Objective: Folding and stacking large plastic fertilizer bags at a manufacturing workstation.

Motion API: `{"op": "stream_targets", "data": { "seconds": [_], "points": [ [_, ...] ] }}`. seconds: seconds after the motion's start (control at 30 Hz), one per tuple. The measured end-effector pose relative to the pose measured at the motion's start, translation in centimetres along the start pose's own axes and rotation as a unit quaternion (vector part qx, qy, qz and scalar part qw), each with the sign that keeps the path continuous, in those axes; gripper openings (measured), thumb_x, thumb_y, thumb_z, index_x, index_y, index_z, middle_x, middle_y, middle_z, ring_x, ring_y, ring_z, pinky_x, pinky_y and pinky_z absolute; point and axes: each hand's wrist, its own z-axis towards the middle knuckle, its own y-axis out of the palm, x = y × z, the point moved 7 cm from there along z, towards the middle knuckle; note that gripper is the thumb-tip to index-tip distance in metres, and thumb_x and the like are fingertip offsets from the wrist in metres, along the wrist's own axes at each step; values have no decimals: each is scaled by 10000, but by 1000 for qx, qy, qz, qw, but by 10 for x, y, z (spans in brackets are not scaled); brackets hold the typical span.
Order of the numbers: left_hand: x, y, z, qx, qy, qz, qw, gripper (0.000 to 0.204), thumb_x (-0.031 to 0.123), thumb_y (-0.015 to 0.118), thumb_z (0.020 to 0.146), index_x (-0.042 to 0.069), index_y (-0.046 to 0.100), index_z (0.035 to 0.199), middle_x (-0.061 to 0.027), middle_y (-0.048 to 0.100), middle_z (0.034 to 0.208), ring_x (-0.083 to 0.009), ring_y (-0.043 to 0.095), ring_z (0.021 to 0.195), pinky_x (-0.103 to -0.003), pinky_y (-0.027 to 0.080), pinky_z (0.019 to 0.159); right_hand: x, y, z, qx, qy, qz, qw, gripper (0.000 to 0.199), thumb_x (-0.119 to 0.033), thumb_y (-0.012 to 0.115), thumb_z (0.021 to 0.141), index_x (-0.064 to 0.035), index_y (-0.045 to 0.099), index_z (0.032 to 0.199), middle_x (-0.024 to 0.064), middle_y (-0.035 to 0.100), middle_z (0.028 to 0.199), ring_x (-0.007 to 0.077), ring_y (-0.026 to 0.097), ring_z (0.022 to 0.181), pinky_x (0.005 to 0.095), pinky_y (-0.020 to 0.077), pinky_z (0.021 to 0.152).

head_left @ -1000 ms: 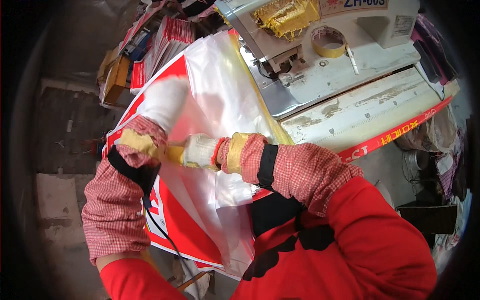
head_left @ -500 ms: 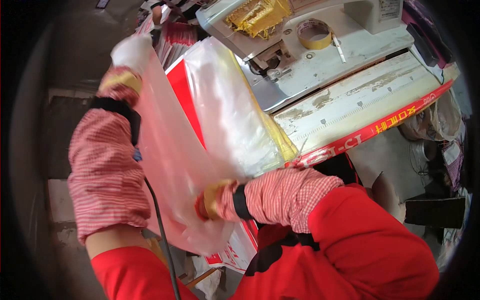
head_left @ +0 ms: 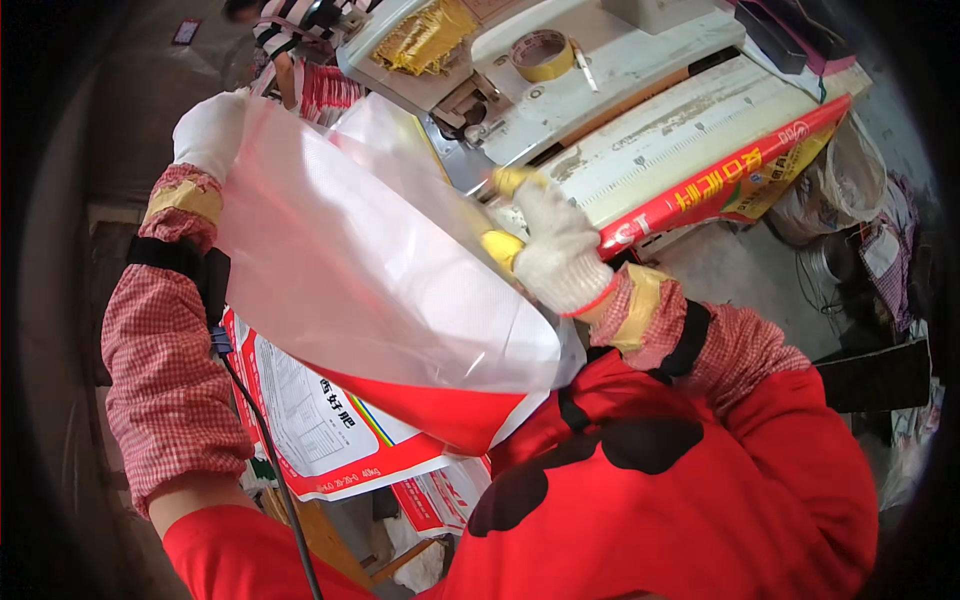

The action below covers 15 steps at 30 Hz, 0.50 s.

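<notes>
In its white glove, my left hand [head_left: 210, 135] is closed on the upper left corner of a translucent plastic bag liner [head_left: 390, 270], which hangs slack across the middle. Under it lies a printed red-and-white woven sack [head_left: 300, 400]. My right hand [head_left: 555, 240], gloved in white with yellow fingertips, is at the liner's right side beside the sewing machine [head_left: 620, 40]. Its thumb and forefinger point left and stand apart, slightly blurred, with nothing visible gripped between them. Checked sleeve covers with black bands wrap both my forearms.
On the machine rest a tape roll [head_left: 542, 55] and yellow woven cloth [head_left: 425, 35]. A red printed strip [head_left: 720, 185] edges its worktable. Another person's arm [head_left: 285, 75] shows beside stacked sacks [head_left: 328, 92] at the back. A dark cable [head_left: 270, 450] runs past my left arm.
My right hand has moved from low on the liner up and right toward the machine's edge. My left hand has shifted left with its corner. The liner has spread, and the printed sack shows beneath.
</notes>
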Motion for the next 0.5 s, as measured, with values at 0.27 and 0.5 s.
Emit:
{"op": "stream_targets", "data": {
  "seconds": [0.27, 0.5],
  "points": [
    [31, 3, 3, 15, 64, 33, 997, 223, 122, 406, 850, 77, 576, 988, -118, 618, 956, -281, 604, 882, -392, 495, 712, -26, 19, -9, -235, 127, 236, 934, 528, -147, 599, 768, -43, 405, 1248, 78, 601, 751, 152, 546, 578, 284, 489, 532],
    [27, -1, 7, -36, 12, -124, 992, 277, 197, 431, 850, 45, 512, 1067, -97, 618, 852, -274, 602, 768, -374, 468, 668, 3, 79, -25, -457, 216, 139, 851, 350, -352, 561, 727, -58, 625, 906, 144, 638, 810, 250, 618, 711, 369, 473, 682]
  ]
}}
